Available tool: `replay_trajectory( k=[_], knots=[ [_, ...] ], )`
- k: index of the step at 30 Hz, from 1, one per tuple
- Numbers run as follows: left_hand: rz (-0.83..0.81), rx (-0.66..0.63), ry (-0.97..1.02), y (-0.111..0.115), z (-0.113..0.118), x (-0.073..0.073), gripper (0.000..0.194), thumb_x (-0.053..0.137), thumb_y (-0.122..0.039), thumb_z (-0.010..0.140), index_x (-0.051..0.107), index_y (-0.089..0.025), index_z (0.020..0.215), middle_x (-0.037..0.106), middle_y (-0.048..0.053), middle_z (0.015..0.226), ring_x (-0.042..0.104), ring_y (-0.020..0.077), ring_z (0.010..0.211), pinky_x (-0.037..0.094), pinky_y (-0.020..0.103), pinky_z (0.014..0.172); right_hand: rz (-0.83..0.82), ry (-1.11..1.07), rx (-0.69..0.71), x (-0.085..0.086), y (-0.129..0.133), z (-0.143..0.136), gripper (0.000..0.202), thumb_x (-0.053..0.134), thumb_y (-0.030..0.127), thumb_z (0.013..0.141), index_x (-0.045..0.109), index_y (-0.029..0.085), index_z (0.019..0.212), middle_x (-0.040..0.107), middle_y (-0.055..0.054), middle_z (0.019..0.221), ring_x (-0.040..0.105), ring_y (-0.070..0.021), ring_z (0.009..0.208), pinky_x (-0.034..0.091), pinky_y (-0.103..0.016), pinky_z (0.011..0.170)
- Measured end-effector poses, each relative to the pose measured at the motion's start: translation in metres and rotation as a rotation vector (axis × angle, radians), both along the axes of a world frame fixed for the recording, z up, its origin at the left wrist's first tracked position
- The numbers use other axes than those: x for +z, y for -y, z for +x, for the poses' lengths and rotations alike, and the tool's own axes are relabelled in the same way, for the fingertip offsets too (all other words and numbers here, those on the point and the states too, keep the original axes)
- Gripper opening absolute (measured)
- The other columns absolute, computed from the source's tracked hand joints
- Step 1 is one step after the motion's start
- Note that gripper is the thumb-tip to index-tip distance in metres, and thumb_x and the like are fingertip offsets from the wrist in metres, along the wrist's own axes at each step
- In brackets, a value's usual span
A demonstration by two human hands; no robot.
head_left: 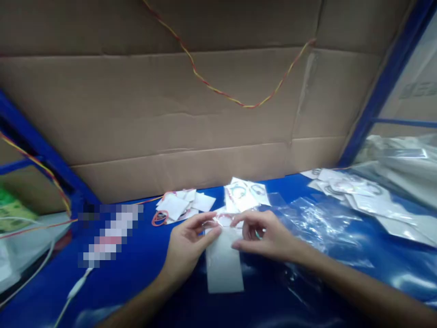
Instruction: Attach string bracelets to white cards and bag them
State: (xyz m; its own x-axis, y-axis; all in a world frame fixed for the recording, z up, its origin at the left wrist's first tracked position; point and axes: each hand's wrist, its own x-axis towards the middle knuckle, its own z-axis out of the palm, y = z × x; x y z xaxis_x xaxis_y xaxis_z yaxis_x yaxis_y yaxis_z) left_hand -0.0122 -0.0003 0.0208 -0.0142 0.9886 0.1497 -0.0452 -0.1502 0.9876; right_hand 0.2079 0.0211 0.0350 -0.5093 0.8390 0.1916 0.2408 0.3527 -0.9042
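A white card in a clear plastic bag (pixel 224 269) hangs upright between my hands, its lower part showing plainly. My left hand (pixel 187 241) pinches the upper left corner between thumb and fingers. At the upper right edge is my right hand (pixel 268 234), its fingers curled and the fingertips on the bag's open-looking top. A small teal bit shows inside the curl of the right fingers; I cannot make out what it is. Just behind the fingertips lie white cards with thin coloured rings (pixel 244 193), partly hidden by the hands.
White packets with an orange cord loop (pixel 172 207) lie back left. Crumpled clear bags (pixel 314 223) spread to the right, before a heap of white packets (pixel 362 193). A blurred-out strip with a white cable (pixel 77 287) is at left. Cardboard (pixel 205 114) stands behind the blue tabletop.
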Motion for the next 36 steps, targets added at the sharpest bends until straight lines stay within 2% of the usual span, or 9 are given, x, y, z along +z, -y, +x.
replay_trajectory(
  k=[7, 10, 12, 15, 18, 22, 29, 32, 36],
  knots=[
    [0.027, -0.023, -0.035, 0.000, -0.001, -0.003, 0.039, 0.084, -0.030, 0.070, 0.069, -0.013, 0.102, 0.072, 0.009, 0.100, 0.069, 0.0185, 0.090, 0.058, 0.025, 0.076, -0.121, -0.053, 0.053, 0.000, 0.001, -0.004, 0.051, 0.078, 0.047, 0.072, 0.068, 0.022, 0.116, 0.055, 0.003, 0.070, 0.044, 0.0001, 0.059, 0.035, -0.012, 0.056],
    [0.032, -0.023, 0.006, 0.000, 0.001, -0.001, 0.046, 0.085, -0.029, 0.069, 0.063, -0.013, 0.107, 0.071, 0.008, 0.098, 0.069, 0.0170, 0.089, 0.057, 0.024, 0.077, -0.055, -0.098, -0.073, -0.001, 0.001, -0.005, 0.067, 0.083, 0.049, 0.065, 0.059, 0.022, 0.121, 0.051, 0.005, 0.072, 0.044, -0.0001, 0.061, 0.034, -0.011, 0.053],
    [0.050, -0.045, 0.028, 0.001, 0.002, 0.001, 0.055, 0.085, -0.026, 0.070, 0.056, -0.016, 0.116, 0.070, 0.005, 0.092, 0.068, 0.0157, 0.086, 0.056, 0.023, 0.077, -0.041, -0.113, -0.139, 0.000, 0.001, -0.005, 0.083, 0.087, 0.048, 0.060, 0.051, 0.024, 0.130, 0.058, 0.002, 0.083, 0.049, -0.0022, 0.066, 0.036, -0.011, 0.053],
    [0.066, -0.087, 0.037, 0.003, 0.001, 0.002, 0.068, 0.083, -0.026, 0.073, 0.042, -0.021, 0.127, 0.069, 0.002, 0.084, 0.068, 0.0155, 0.080, 0.053, 0.021, 0.070, -0.180, -0.120, -0.096, 0.001, 0.000, -0.006, 0.103, 0.089, 0.045, 0.058, 0.036, 0.031, 0.146, 0.067, -0.004, 0.104, 0.058, -0.0052, 0.073, 0.044, -0.014, 0.060],
    [0.054, -0.083, -0.013, 0.004, 0.000, 0.002, 0.071, 0.082, -0.027, 0.075, 0.038, -0.020, 0.129, 0.068, 0.001, 0.079, 0.066, 0.0135, 0.075, 0.051, 0.019, 0.066, -0.359, -0.146, -0.008, 0.001, -0.003, -0.007, 0.091, 0.088, 0.042, 0.061, 0.048, 0.025, 0.141, 0.071, -0.003, 0.092, 0.060, -0.0046, 0.072, 0.048, -0.013, 0.066],
    [-0.013, -0.174, 0.003, 0.001, -0.003, -0.001, 0.069, 0.082, -0.027, 0.075, 0.040, -0.019, 0.129, 0.068, 0.002, 0.085, 0.064, 0.0121, 0.077, 0.050, 0.020, 0.069, -0.418, -0.173, 0.059, -0.003, -0.008, -0.006, 0.056, 0.083, 0.046, 0.065, 0.071, 0.011, 0.108, 0.068, -0.002, 0.069, 0.057, -0.0031, 0.057, 0.045, -0.012, 0.056],
    [-0.027, -0.252, -0.084, -0.002, -0.005, -0.004, 0.038, 0.079, -0.034, 0.077, 0.063, -0.013, 0.104, 0.068, 0.009, 0.096, 0.065, 0.0175, 0.090, 0.051, 0.023, 0.076, -0.443, -0.213, 0.062, -0.004, -0.010, -0.004, 0.046, 0.084, 0.044, 0.064, 0.071, 0.011, 0.093, 0.067, -0.002, 0.065, 0.059, -0.0043, 0.051, 0.047, -0.013, 0.051],
    [0.107, -0.179, -0.322, -0.006, -0.010, 0.001, 0.035, 0.059, -0.044, 0.092, 0.063, -0.014, 0.108, 0.070, 0.009, 0.098, 0.064, 0.0182, 0.087, 0.051, 0.024, 0.073, -0.436, -0.212, 0.065, -0.003, -0.010, -0.003, 0.046, 0.084, 0.043, 0.065, 0.070, 0.010, 0.094, 0.066, -0.001, 0.064, 0.059, -0.0045, 0.051, 0.047, -0.012, 0.051],
    [0.288, 0.088, -0.771, -0.023, -0.028, 0.004, 0.049, 0.025, -0.044, 0.103, 0.063, -0.014, 0.104, 0.068, 0.009, 0.094, 0.061, 0.0191, 0.082, 0.050, 0.029, 0.075, -0.413, -0.191, 0.050, -0.001, -0.009, -0.003, 0.043, 0.082, 0.041, 0.068, 0.071, 0.010, 0.095, 0.067, -0.002, 0.066, 0.059, -0.0037, 0.051, 0.047, -0.011, 0.051]
  ],
)
